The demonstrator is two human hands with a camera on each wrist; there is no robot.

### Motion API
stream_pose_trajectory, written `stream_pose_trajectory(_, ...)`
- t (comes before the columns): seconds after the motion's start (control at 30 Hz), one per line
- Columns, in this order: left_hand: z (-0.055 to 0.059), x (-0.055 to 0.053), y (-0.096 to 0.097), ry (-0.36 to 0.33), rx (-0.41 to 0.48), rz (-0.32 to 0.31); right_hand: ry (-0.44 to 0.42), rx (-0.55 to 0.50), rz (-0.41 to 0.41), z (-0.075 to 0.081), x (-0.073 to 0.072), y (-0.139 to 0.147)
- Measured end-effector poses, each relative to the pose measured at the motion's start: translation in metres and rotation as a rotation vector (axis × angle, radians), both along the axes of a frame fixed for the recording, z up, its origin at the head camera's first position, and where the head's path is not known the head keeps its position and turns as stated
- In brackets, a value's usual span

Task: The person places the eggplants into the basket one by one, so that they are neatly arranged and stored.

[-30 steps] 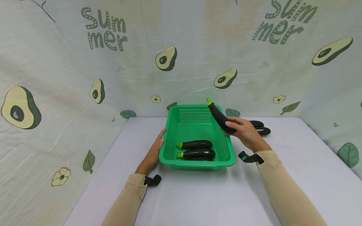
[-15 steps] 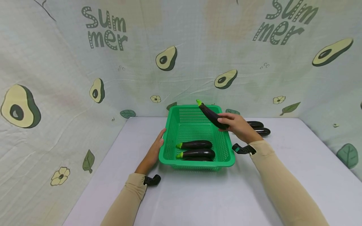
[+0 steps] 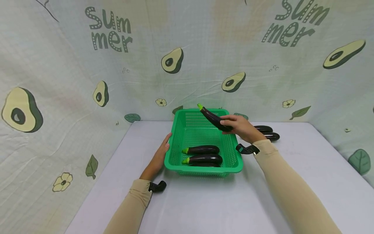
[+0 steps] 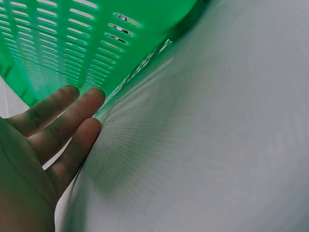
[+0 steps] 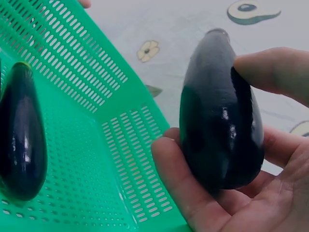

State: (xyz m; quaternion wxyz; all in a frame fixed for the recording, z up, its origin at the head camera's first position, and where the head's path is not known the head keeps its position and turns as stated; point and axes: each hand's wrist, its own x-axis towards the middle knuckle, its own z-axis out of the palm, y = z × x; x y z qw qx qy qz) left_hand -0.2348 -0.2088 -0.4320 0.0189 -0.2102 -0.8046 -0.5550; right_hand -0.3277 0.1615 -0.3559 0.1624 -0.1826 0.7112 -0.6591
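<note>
In the head view my right hand (image 3: pixel 240 127) grips a dark eggplant (image 3: pixel 212 118) by its thick end, above the right side of a green plastic basket (image 3: pixel 196 169). The stem end tilts up and to the left. From the right wrist view, thumb and fingers wrap the glossy eggplant (image 5: pixel 219 116). My left hand (image 3: pixel 159 156) rests along the basket's left side; in the left wrist view its fingers (image 4: pixel 63 116) lie fairly straight by the slotted wall. Inside the basket, near the front, lie an eggplant (image 3: pixel 203 149), another eggplant (image 3: pixel 204 159) and a partly hidden eggplant (image 3: pixel 204 164).
Right of the basket, one eggplant (image 3: pixel 264 128) and another eggplant (image 3: pixel 271 136) lie on the white table (image 3: pixel 187 208), partly behind my right hand. A cloth (image 3: pixel 140 74) printed with avocados hangs behind and at the sides.
My right hand has carried the eggplant leftward, from the basket's right edge to over its inside. The left hand and the basket have stayed put.
</note>
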Motion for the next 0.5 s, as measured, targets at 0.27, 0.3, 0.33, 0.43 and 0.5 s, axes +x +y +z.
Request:
stream_pose_trajectory(0.27, -0.0001, 0.0015, 0.0002, 0.000, -0.002, 0.005, -0.003, 0.019, 0.045, 0.0011, -0.0034, -0.0026)
stream_pose_trajectory(0.3, 0.0004, 0.0017, 0.0003, -0.001, 0.000, 0.009, -0.003, 0.019, 0.049, 0.0014, -0.0041, -0.0029)
stream_pose_trajectory(0.33, 0.0009, 0.0018, 0.0004, -0.002, 0.004, 0.010, -0.003, 0.020, 0.052, 0.0018, -0.0049, -0.0031)
stream_pose_trajectory(0.43, 0.0019, 0.0016, 0.0007, -0.003, 0.003, 0.012, 0.002, 0.036, 0.064, 0.0026, -0.0065, -0.0043)
stream_pose_trajectory(0.5, 0.0019, 0.0013, 0.0008, -0.008, 0.006, 0.006, 0.015, 0.061, 0.077, 0.0022, -0.0076, -0.0047)
